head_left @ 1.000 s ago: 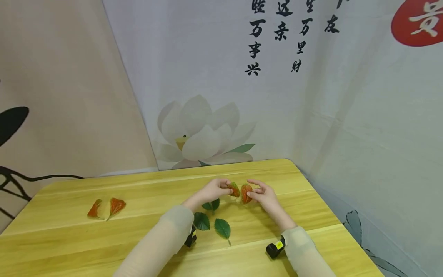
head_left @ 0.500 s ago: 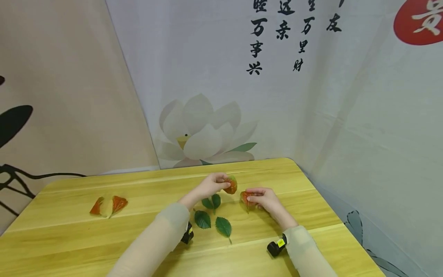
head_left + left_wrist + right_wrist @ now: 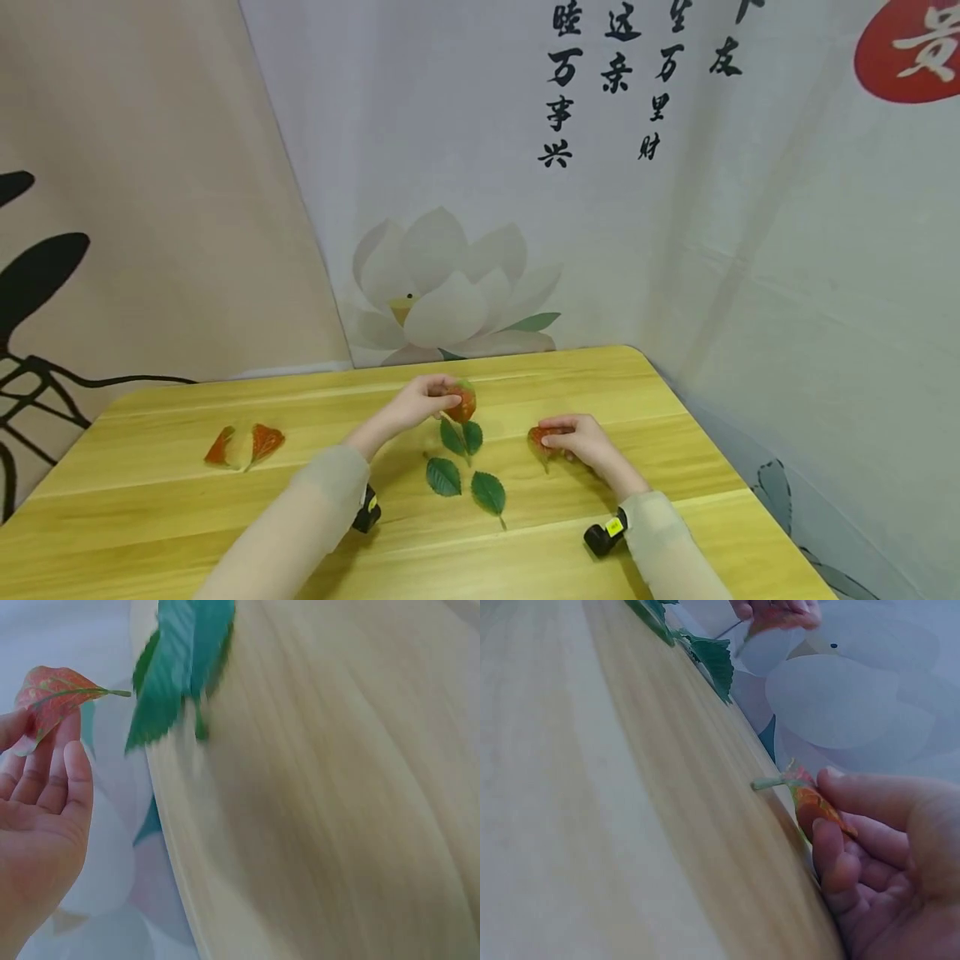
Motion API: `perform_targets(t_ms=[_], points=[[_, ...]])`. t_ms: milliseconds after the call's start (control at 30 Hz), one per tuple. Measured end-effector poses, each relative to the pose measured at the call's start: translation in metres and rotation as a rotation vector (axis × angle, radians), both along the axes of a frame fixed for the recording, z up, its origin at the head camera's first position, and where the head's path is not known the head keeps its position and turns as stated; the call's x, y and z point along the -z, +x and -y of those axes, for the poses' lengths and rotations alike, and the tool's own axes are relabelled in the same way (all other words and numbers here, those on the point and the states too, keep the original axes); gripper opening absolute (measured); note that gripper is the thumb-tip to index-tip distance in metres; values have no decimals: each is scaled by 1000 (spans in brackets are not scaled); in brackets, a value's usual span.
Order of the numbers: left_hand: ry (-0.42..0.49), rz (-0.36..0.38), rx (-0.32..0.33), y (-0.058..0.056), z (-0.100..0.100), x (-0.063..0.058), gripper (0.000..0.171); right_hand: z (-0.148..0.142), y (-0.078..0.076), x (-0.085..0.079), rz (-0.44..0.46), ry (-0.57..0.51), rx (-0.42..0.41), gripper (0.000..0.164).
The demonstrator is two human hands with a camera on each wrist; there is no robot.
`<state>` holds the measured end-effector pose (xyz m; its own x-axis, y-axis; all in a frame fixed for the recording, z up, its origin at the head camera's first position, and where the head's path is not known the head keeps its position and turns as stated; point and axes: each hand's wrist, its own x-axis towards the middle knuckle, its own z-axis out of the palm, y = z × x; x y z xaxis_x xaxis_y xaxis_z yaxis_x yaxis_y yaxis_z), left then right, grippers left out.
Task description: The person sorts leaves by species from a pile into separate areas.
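Observation:
My left hand (image 3: 420, 402) pinches a red-orange leaf (image 3: 463, 402) with a greenish edge, held over the far side of the green leaves. In the left wrist view its yellow-green veins and short stem show, the leaf (image 3: 60, 694) between thumb and fingers. To the right, my right hand (image 3: 588, 440) pinches another red leaf (image 3: 537, 438), stem pointing toward me. The right wrist view shows this leaf (image 3: 814, 806) between thumb and fingertips, partly covered by them. Between the hands and nearer me lie several green leaves, among them one with toothed edges (image 3: 489, 492) and another (image 3: 444, 477).
Two more red leaves, one (image 3: 220, 448) beside the other (image 3: 266, 442), lie at the left of the wooden table (image 3: 150, 508). A printed cloth (image 3: 465, 192) hangs behind the table's far edge. Each wrist carries a small black camera (image 3: 602, 537).
The two red leaves in my hands were close together and are now apart. My left hand has moved left with its leaf; my right hand has come slightly down and to the right with the other.

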<state>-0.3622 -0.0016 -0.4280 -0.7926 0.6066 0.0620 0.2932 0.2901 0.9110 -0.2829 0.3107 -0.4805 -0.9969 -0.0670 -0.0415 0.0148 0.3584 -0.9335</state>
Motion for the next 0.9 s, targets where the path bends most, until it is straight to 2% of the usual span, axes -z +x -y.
perform_targets(t_ms=[233,400,633,900], points=[[5,-4,-31,-3,43,-3,36,2,0,3,9,-6,15,34],[-12,0,-79,-3,71,-6,37,5,1,3,15,-5,20,33],[-86,-9,-153,-4,105,-1,42,2,4,4,9,0,23,34],[-85,92,-244,-7,149,6,36,5,1,5,9,-10,15,34]])
